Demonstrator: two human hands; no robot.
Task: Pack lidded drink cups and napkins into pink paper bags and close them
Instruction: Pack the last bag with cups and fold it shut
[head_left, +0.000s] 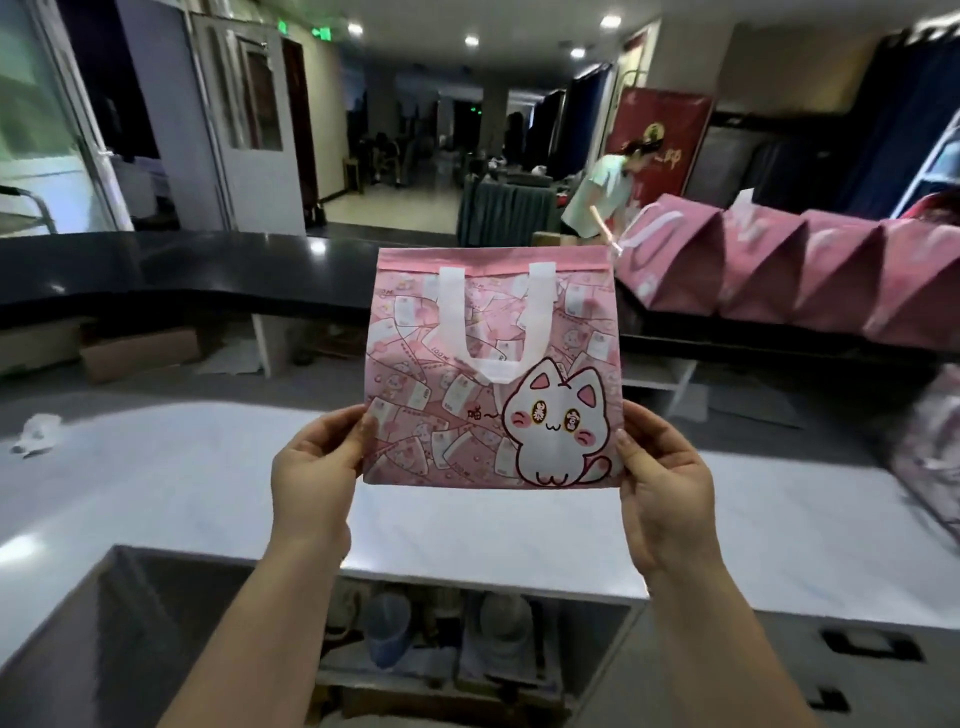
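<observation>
I hold a flat pink paper bag (467, 415) upright in front of me, above the white counter (182, 499). It has a white cat drawing at its lower right and a white handle folded down over the front. My left hand (317, 467) pinches its lower left edge. On the opposite lower edge my right hand (662, 478) pinches the bag. The bag's top is folded flat. No cup or napkin shows on the counter.
A row of closed pink bags (800, 270) stands on the black counter (156, 270) at the right. A crumpled white scrap (36, 431) lies at the far left. Cups (387, 629) sit on a shelf below the counter. A person (602, 192) bends over in the background.
</observation>
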